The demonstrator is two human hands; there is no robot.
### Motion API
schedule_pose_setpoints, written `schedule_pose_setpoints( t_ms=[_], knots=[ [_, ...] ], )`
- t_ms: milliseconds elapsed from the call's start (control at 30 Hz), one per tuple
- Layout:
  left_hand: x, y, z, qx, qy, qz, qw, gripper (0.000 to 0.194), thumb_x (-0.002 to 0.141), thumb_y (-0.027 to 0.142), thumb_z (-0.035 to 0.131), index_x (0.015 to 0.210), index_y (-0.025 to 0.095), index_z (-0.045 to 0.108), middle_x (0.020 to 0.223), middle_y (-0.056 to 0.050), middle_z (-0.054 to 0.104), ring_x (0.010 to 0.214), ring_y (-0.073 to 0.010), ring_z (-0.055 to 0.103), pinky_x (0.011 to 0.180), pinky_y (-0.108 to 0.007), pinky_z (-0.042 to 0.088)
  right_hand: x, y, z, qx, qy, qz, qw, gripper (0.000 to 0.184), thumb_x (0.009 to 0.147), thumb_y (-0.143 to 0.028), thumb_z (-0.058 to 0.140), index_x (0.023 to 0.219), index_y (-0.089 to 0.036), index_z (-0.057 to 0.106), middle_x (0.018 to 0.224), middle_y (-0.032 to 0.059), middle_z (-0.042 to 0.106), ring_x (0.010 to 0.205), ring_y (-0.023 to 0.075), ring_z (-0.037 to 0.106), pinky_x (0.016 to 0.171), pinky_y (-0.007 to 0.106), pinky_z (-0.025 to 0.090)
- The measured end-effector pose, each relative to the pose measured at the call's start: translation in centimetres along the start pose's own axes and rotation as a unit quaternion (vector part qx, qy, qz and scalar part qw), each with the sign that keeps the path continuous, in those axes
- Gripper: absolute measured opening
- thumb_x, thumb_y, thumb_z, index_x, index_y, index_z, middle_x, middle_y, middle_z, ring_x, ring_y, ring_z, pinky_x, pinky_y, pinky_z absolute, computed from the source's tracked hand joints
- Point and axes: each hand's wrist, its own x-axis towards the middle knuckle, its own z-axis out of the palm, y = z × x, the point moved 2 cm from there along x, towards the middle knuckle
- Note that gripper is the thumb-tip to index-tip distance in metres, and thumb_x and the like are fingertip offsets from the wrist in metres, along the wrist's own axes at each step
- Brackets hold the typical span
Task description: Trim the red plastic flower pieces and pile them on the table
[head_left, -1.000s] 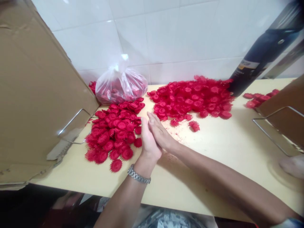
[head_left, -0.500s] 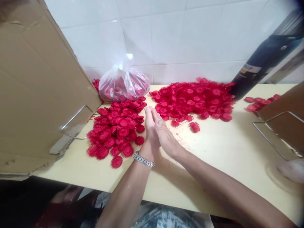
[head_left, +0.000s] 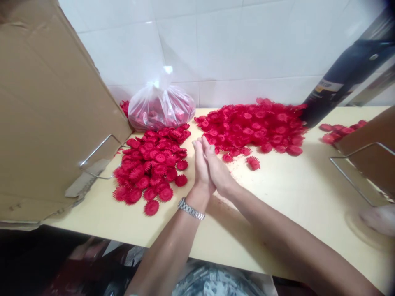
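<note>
My left hand [head_left: 201, 166], with a silver watch [head_left: 190, 209] at its wrist, lies palm to palm against my right hand [head_left: 219, 170]. The fingers of both are stretched out and point away from me, over the table. Anything between the palms is hidden, and no object shows there. Left of the hands is a loose pile of red discs with fringed edges, like flower heads [head_left: 151, 168]. A wider heap of the same red pieces [head_left: 253, 125] lies beyond them to the right. One single red piece [head_left: 253, 163] sits in front of that heap.
A knotted clear plastic bag [head_left: 162, 107] of red pieces stands against the tiled wall [head_left: 247, 45]. Cardboard boxes [head_left: 46, 123] with metal wire loops flank the pale yellow table [head_left: 293, 197]. A dark cylinder [head_left: 336, 78] leans at the back right. Red crumbs are scattered near the hands.
Both hands, still pressed together, have come slightly toward me and to the right. The right hand has slid against the left. The piles look the same.
</note>
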Motion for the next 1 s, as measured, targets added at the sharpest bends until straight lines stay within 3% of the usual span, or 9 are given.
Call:
schedule_pose_setpoints(
  t_ms=[133, 300, 433, 500, 600, 733, 800, 900, 1000],
  knots=[
    [-0.4, 0.0, 1.2, -0.026, -0.005, 0.003, 1.000, 0.056, 0.086, 0.060, 0.023, 0.126, 0.031, 0.051, 0.140, 0.004, 0.043, 0.136, -0.0169, 0.027, 0.112, -0.036, 0.022, 1.0, -0.2, -0.7, 0.016, 0.045, 0.032, 0.998, 0.069, 0.087, -0.063, 0.015, 0.145, -0.025, 0.019, 0.151, -0.0026, 0.019, 0.140, 0.0234, 0.002, 0.114, 0.048, 0.001],
    [-0.8, 0.4, -0.1, -0.035, 0.017, -0.042, 0.998, 0.045, 0.088, 0.050, 0.033, 0.129, 0.035, 0.047, 0.147, 0.008, 0.032, 0.139, -0.0151, 0.014, 0.112, -0.032, 0.020, -1.0, -0.3, 0.4, -0.013, -0.022, -0.063, 0.998, 0.068, 0.085, -0.067, 0.011, 0.144, -0.034, 0.016, 0.152, -0.0090, 0.010, 0.141, 0.0223, 0.004, 0.113, 0.050, -0.002],
    [-1.2, -0.7, 0.6, -0.114, -0.020, -0.052, 0.992, 0.047, 0.087, 0.055, 0.033, 0.116, 0.030, 0.059, 0.138, 0.003, 0.047, 0.135, -0.0166, 0.029, 0.110, -0.031, 0.024, 0.9, 1.0, -0.9, -0.051, 0.039, -0.013, 0.998, 0.073, 0.084, -0.068, 0.008, 0.143, -0.028, 0.026, 0.151, -0.0020, 0.019, 0.140, 0.0256, 0.008, 0.113, 0.052, 0.001],
    [-1.4, -1.5, 1.1, -0.156, -0.015, -0.088, 0.984, 0.040, 0.088, 0.048, 0.039, 0.109, 0.025, 0.063, 0.128, -0.002, 0.057, 0.128, -0.0185, 0.041, 0.107, -0.034, 0.031, 2.4, 1.4, -2.1, -0.079, 0.075, -0.035, 0.993, 0.072, 0.085, -0.067, 0.011, 0.141, -0.025, 0.030, 0.149, 0.0012, 0.027, 0.139, 0.0250, 0.014, 0.113, 0.051, 0.005],
    [-1.8, -1.9, 0.5, -0.201, 0.036, -0.156, 0.966, 0.022, 0.086, 0.027, 0.047, 0.085, 0.017, 0.067, 0.094, -0.006, 0.070, 0.103, -0.0175, 0.060, 0.096, -0.034, 0.043, 3.2, 1.4, -3.3, -0.073, 0.114, -0.073, 0.988, 0.069, 0.087, -0.064, 0.016, 0.131, -0.020, 0.048, 0.136, 0.0080, 0.048, 0.129, 0.0255, 0.038, 0.109, 0.047, 0.026],
    [-2.4, -1.1, -1.2, -0.228, 0.068, -0.193, 0.952, 0.030, 0.087, 0.027, 0.040, 0.071, 0.014, 0.062, 0.070, -0.004, 0.065, 0.073, -0.0148, 0.063, 0.080, -0.036, 0.052, 1.7, 0.5, -3.9, -0.010, 0.037, -0.048, 0.998, 0.053, 0.088, -0.056, 0.034, 0.112, -0.018, 0.062, 0.112, 0.0107, 0.064, 0.099, 0.0260, 0.062, 0.080, 0.041, 0.052],
    [-2.6, -0.5, -1.8, -0.220, 0.059, -0.198, 0.953, 0.029, 0.086, 0.030, 0.040, 0.073, 0.013, 0.061, 0.071, -0.005, 0.064, 0.072, -0.0159, 0.063, 0.076, -0.037, 0.053, 0.6, 0.2, -4.6, -0.014, 0.042, -0.052, 0.998, 0.040, 0.085, -0.050, 0.047, 0.103, -0.018, 0.064, 0.099, 0.0089, 0.067, 0.089, 0.0234, 0.064, 0.072, 0.037, 0.054],
    [-2.8, 0.0, -2.2, -0.188, 0.052, -0.187, 0.963, 0.014, 0.079, 0.018, 0.047, 0.082, 0.014, 0.059, 0.077, -0.006, 0.064, 0.077, -0.0170, 0.063, 0.076, -0.036, 0.052, -0.9, 0.5, -5.7, -0.047, 0.008, -0.067, 0.997, 0.029, 0.084, -0.042, 0.052, 0.097, -0.018, 0.063, 0.090, 0.0062, 0.068, 0.084, 0.0200, 0.064, 0.071, 0.035, 0.054],
    [-3.0, 0.0, -2.3, -0.172, 0.053, -0.185, 0.966, 0.026, 0.071, 0.006, 0.048, 0.094, 0.015, 0.058, 0.087, -0.006, 0.064, 0.082, -0.0158, 0.063, 0.075, -0.030, 0.051, -2.4, 1.2, -6.2, -0.144, -0.031, -0.141, 0.979, 0.027, 0.083, -0.035, 0.054, 0.104, -0.019, 0.060, 0.097, 0.0077, 0.065, 0.090, 0.0205, 0.061, 0.076, 0.037, 0.051]
  ],
)
